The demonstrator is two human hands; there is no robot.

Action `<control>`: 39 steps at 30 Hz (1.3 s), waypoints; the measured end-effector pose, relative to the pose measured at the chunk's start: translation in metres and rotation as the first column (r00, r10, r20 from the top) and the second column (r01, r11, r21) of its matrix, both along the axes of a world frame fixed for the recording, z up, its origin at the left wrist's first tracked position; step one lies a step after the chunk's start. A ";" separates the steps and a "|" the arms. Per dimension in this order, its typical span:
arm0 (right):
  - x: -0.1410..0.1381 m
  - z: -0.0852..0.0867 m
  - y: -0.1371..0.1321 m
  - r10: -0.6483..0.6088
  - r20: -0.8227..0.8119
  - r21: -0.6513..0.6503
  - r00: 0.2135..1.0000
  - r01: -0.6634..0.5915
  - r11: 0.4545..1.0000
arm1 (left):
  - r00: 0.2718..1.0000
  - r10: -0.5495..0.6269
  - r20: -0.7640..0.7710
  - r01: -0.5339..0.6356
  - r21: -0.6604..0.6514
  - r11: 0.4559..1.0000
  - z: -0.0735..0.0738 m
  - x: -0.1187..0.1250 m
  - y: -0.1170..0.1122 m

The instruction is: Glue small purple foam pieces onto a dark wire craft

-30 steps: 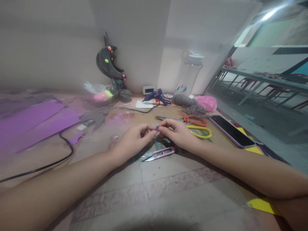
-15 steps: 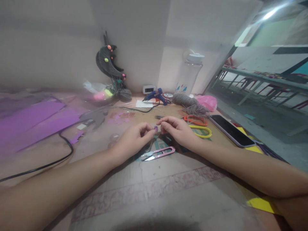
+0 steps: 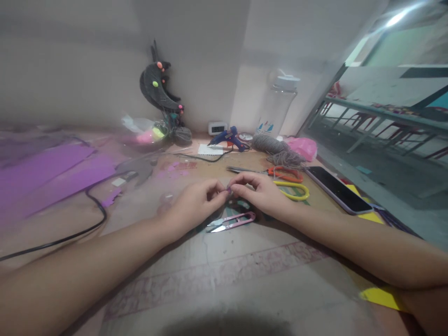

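Observation:
A tiny purple piece [image 3: 229, 190] sits between the fingertips of both hands, mostly covered by them; its exact kind is too small to make out. My left hand [image 3: 203, 198] pinches it from the left with thumb and forefinger. From the right, my right hand [image 3: 257, 191] meets it with thumb and forefinger closed on it. Just below the hands lie pink-handled thread snips [image 3: 238, 219], blades pointing left. Behind my right hand are scissors with orange handles [image 3: 287, 174] and a pair with yellow handles [image 3: 296, 190].
A blue glue gun [image 3: 227, 138] rests on white paper [image 3: 210, 149] near the wall. Grey yarn [image 3: 269, 145] and a clear bottle [image 3: 278, 105] stand right of it. A phone [image 3: 338, 189] lies at the right edge, purple sheets [image 3: 59, 177] at left, with a black cable [image 3: 100, 224].
My right hand's fingertips have moved left and closed onto the purple piece, which my left hand was pinching alone. The two hands now meet at it.

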State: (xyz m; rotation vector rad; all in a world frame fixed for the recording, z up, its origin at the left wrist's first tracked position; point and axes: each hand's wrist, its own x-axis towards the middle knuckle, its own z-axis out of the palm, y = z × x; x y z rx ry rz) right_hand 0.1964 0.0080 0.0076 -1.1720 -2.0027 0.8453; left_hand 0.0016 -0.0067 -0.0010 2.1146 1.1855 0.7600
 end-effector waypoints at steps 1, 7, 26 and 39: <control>0.000 0.000 0.000 0.003 0.011 0.006 1.000 -0.003 1.000 | 1.000 0.001 -0.012 -0.001 0.005 1.000 0.000 0.000 0.000; -0.001 -0.001 -0.002 0.085 0.026 0.032 0.996 -0.086 0.996 | 0.998 0.006 -0.063 -0.003 0.058 0.998 0.001 0.000 -0.001; -0.002 -0.003 -0.002 0.145 -0.021 0.026 0.989 -0.145 0.989 | 0.996 -0.006 -0.091 0.015 0.101 0.995 -0.001 -0.001 -0.002; 0.001 -0.007 0.007 -0.018 -0.342 0.049 0.939 0.037 0.998 | 0.998 0.006 0.063 -0.005 -0.003 1.000 -0.002 0.000 0.001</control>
